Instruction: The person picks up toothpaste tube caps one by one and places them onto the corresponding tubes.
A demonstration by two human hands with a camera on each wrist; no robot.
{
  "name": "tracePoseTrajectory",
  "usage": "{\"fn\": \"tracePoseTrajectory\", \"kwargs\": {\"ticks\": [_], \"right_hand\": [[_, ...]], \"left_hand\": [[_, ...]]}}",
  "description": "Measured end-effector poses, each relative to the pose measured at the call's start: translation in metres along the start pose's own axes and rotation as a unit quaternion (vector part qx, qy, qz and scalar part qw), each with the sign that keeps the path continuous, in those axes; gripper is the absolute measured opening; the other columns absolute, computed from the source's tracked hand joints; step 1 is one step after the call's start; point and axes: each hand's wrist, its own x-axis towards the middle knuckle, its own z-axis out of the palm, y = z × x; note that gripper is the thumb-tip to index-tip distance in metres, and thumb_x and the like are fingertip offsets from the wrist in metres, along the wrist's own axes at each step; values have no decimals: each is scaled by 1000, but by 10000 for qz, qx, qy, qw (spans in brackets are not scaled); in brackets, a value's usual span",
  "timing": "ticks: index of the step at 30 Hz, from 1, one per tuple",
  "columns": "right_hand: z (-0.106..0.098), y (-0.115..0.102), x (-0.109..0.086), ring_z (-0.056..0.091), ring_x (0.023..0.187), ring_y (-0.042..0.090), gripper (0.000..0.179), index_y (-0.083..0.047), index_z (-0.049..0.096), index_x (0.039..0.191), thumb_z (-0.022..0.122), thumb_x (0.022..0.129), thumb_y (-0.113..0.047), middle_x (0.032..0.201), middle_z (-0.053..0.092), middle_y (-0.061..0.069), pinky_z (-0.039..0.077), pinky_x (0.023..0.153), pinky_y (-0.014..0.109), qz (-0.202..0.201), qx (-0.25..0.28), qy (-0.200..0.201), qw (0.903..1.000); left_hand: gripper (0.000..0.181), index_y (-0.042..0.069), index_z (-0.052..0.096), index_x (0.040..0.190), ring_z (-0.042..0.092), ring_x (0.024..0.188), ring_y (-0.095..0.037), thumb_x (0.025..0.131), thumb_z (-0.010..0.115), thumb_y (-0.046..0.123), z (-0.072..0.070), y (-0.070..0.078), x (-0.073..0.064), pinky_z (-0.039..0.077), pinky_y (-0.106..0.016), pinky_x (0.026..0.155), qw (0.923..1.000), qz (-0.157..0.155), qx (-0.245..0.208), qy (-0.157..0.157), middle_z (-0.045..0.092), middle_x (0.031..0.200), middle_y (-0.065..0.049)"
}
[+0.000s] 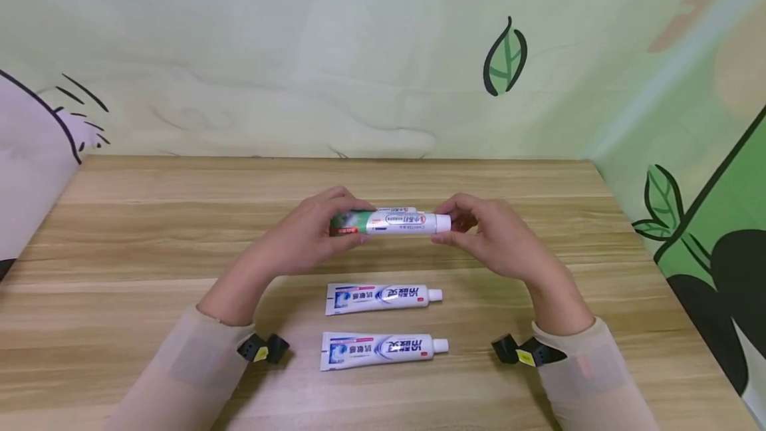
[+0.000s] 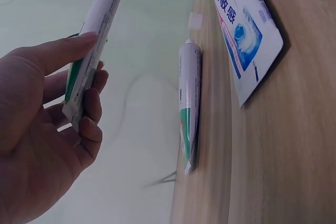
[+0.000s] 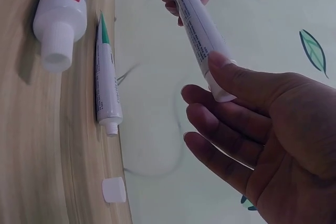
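Observation:
A white and green toothpaste tube (image 1: 401, 223) is held level above the table between both hands. My left hand (image 1: 305, 235) grips its green, flat end, thumb on one side and fingers curled round the other. At the opposite end my right hand (image 1: 503, 238) pinches the tube by its white cap (image 3: 219, 92), while the other fingers stand away from it. Behind it, a second white and green tube (image 3: 107, 82) lies on the table with its narrow nozzle bare. A loose white cap (image 3: 114, 190) rests a little beyond that nozzle.
Two blue and white toothpaste tubes, one farther (image 1: 383, 298) and one nearer (image 1: 383, 350), lie in front of the hands with their caps to the right. The wooden table (image 1: 149, 218) ends at a printed backdrop (image 1: 269, 52).

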Motion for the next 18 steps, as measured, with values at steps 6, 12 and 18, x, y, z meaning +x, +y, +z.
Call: {"fn": "tracePoseTrajectory", "kwargs": {"ticks": [6, 12, 18], "right_hand": [[4, 5, 2, 64, 85, 17, 24, -9, 70, 112, 80, 91, -15, 96, 73, 0, 55, 78, 34, 62, -46, -143, 9999], [8, 11, 3, 64, 89, 18, 24, -9, 70, 114, 79, 93, -16, 98, 72, 2, 55, 84, 37, 253, -76, -276, 9993], [11, 14, 4, 65, 90, 19, 23, -9, 70, 113, 79, 92, -14, 99, 72, 2, 56, 86, 38, 309, -28, -325, 9990]], "left_hand": [[43, 17, 67, 136, 60, 104, -21, 94, 78, 24, -1, -2, 0, 54, -37, 87, 9998, -173, 101, -93, 63, 122, -1], [43, 17, 68, 135, 60, 101, -21, 94, 78, 24, 0, -5, 1, 54, -36, 83, 9990, -292, 266, -191, 64, 122, -2], [45, 15, 68, 136, 61, 107, -22, 92, 80, 22, 2, -9, 1, 55, -40, 91, 9983, -375, 386, -220, 65, 126, -4]]}}
